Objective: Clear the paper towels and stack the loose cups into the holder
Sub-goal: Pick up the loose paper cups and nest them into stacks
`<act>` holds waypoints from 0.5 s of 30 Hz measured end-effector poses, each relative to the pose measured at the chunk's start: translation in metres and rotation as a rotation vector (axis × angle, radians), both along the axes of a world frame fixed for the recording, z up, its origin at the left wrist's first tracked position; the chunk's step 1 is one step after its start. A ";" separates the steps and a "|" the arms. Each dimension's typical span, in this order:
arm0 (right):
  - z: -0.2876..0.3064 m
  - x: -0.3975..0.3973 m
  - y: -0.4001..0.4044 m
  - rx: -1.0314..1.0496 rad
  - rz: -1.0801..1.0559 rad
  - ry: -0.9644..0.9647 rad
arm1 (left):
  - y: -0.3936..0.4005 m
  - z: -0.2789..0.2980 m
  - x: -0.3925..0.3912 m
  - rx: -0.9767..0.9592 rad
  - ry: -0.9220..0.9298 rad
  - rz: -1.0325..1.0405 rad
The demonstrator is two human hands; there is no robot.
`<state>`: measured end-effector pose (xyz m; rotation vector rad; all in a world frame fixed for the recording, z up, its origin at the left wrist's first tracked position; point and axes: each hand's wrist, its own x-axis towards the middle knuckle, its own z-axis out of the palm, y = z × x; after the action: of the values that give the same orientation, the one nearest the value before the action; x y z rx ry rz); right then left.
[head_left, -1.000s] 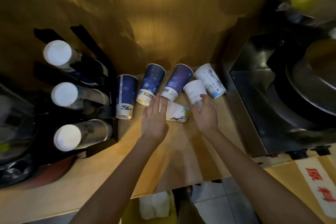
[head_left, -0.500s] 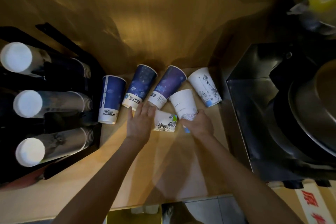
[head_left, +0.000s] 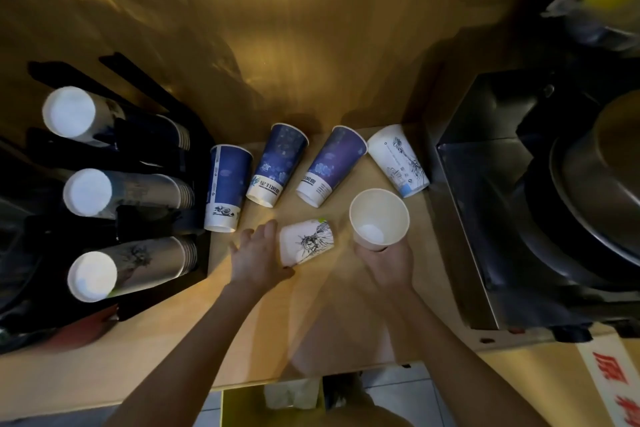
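The right hand (head_left: 388,262) has its fingers closed around the base of an upright white paper cup (head_left: 379,218); the left hand (head_left: 258,258), fingers spread, touches the small printed paper cup (head_left: 306,241) lying mid-bench (head_left: 242,340). Both seem light and crushable: I would hold them gently by the sidewall.

Drink-shop or café service counter, judged from the stock. Printed paper cups (head_left: 228,187) are laid out on a wooden counter (head_left: 173,350) mid-frame. At left of frame a black cup holder (head_left: 204,218) is loaded with three horizontal stacks of nested cups. At right of frame a stainless-steel machine (head_left: 485,218) with a large round metal pan is seen. A label with red Chinese characters (head_left: 613,388) is stuck at lower right.
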<state>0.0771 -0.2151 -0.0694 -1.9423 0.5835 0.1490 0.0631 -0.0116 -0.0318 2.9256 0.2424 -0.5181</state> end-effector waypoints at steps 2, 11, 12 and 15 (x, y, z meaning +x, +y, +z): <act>-0.001 0.000 -0.003 -0.030 0.023 0.004 | 0.006 -0.001 -0.008 -0.090 0.002 0.020; -0.003 0.001 -0.007 0.008 0.037 -0.012 | 0.015 0.032 0.001 -0.267 0.042 0.058; -0.004 0.001 -0.007 0.006 0.041 -0.011 | 0.015 0.042 0.003 -0.317 -0.019 0.072; -0.005 0.001 -0.008 0.012 0.046 -0.004 | 0.007 0.080 0.010 -0.457 -0.255 0.079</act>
<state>0.0783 -0.2227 -0.0742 -1.9443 0.5345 0.1773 0.0733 -0.0042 0.0478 2.4887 0.1767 -0.1553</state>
